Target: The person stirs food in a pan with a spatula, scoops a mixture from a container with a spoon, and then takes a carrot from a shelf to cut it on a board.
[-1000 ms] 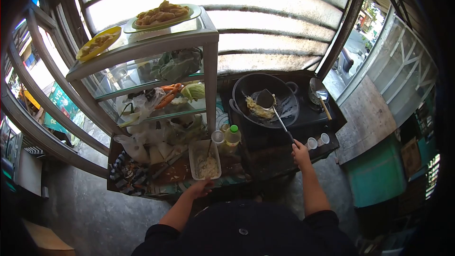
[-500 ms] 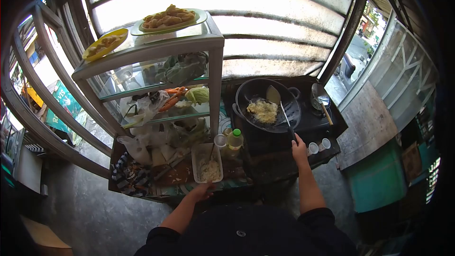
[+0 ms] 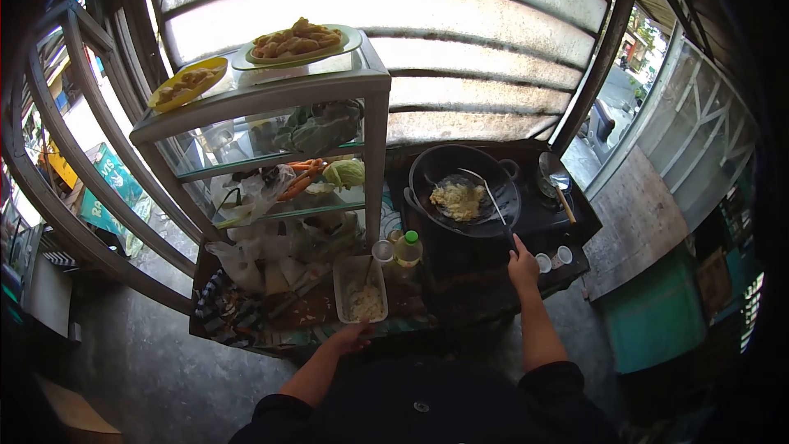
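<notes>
The hands are well apart. The right hand (image 3: pixel 523 266) is closed round the handle of a spatula (image 3: pixel 496 206), whose head dips into the wok (image 3: pixel 442 161). The food (image 3: pixel 457 201), pale yellow and lumpy, lies in the wok beside the spatula. The left hand (image 3: pixel 352 339) is at the near edge of a tub (image 3: pixel 348 273); whether it grips the rim, I cannot tell. The tub holds a pale mix (image 3: pixel 366 304) with a spoon (image 3: pixel 367 270) standing in it. A green-capped bottle (image 3: pixel 407 252) stands right of the tub, and two cups (image 3: pixel 553 260) sit just beyond the right hand, to its right.
</notes>
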`<action>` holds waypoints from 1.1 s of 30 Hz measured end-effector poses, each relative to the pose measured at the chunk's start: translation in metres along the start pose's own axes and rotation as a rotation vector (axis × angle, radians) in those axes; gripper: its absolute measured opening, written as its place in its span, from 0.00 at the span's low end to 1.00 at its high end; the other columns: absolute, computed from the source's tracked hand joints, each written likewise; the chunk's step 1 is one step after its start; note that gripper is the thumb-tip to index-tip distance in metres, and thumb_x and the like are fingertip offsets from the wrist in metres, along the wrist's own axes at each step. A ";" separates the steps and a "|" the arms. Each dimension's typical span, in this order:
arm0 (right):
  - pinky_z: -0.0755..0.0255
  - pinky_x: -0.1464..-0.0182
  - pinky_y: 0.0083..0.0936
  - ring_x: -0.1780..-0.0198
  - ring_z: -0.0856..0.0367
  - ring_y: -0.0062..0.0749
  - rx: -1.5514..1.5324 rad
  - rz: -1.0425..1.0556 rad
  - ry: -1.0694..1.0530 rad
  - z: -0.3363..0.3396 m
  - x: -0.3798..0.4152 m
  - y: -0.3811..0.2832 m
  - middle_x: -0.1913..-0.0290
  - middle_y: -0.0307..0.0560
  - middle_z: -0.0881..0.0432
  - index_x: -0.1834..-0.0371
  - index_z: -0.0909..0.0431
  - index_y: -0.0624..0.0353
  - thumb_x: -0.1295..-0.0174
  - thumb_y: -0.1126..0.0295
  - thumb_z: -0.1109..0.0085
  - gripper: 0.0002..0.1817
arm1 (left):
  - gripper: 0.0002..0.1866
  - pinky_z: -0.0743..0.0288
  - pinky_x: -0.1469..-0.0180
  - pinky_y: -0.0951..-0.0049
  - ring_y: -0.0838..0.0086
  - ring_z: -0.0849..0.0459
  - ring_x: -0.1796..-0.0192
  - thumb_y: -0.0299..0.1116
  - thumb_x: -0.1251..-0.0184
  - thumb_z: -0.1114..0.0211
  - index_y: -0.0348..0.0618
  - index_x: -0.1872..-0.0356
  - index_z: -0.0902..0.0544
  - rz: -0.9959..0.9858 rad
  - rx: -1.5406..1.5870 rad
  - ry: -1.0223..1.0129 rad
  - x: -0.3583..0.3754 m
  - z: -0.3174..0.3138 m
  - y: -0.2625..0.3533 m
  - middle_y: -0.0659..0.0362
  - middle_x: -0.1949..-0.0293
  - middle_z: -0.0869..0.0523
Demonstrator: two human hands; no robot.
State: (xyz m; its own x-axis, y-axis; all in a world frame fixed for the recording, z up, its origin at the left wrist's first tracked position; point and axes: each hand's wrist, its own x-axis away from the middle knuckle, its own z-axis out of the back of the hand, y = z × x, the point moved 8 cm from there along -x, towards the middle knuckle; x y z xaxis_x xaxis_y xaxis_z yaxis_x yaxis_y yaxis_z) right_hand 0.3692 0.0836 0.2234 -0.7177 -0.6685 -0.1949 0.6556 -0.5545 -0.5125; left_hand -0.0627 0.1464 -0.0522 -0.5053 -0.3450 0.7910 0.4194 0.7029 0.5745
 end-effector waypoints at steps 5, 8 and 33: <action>0.28 0.63 0.40 0.66 0.20 0.48 0.071 0.169 -0.016 -0.006 -0.001 -0.009 0.67 0.56 0.19 0.41 0.30 0.47 0.42 0.68 0.47 0.23 | 0.27 0.32 0.58 0.72 0.77 0.25 0.60 0.58 0.34 0.54 0.51 0.44 0.30 -0.035 -0.036 -0.003 0.009 -0.003 0.008 0.68 0.49 0.24; 0.29 0.70 0.25 0.75 0.23 0.27 -0.422 0.112 -0.155 -0.038 -0.001 0.021 0.73 0.42 0.21 0.42 0.29 0.52 0.40 0.68 0.47 0.20 | 0.27 0.33 0.57 0.72 0.77 0.25 0.60 0.59 0.34 0.55 0.52 0.44 0.30 -0.014 -0.005 0.005 0.007 -0.005 0.005 0.68 0.49 0.24; 0.29 0.59 0.44 0.63 0.24 0.51 0.246 0.123 -0.085 -0.040 0.002 -0.007 0.67 0.53 0.27 0.37 0.35 0.41 0.44 0.68 0.48 0.27 | 0.26 0.31 0.61 0.75 0.76 0.25 0.62 0.59 0.34 0.54 0.51 0.45 0.30 -0.035 0.018 -0.008 0.003 -0.003 0.005 0.67 0.50 0.24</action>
State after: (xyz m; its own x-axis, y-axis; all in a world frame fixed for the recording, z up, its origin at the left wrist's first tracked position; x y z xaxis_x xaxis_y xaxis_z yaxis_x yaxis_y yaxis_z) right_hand 0.3540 0.1063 0.1934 -0.6141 -0.7715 -0.1665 0.7810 -0.5635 -0.2692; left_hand -0.0599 0.1467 -0.0466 -0.5251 -0.3649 0.7688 0.3874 0.7019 0.5978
